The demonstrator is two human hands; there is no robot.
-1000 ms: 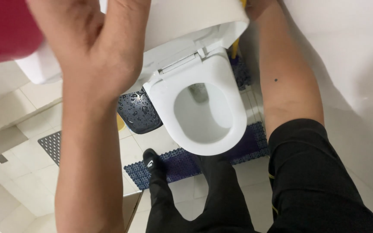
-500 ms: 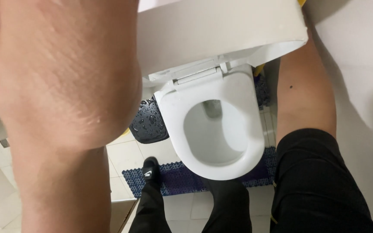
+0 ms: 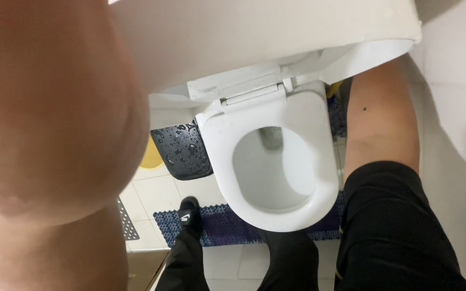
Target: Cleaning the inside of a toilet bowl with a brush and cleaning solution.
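From the head camera, the left hand (image 3: pixel 49 118) loomed close and blurred, filling the left of the frame; whether its fingers were spread or closed could not be told. The right arm (image 3: pixel 381 124) reached up beside the white cistern (image 3: pixel 265 37), its hand hidden behind the tank, so its grip could not be told either. The toilet seat (image 3: pixel 281 161) lay down over the bowl below the cistern. By judgement, work at the cistern was under way, with nothing visibly finished.
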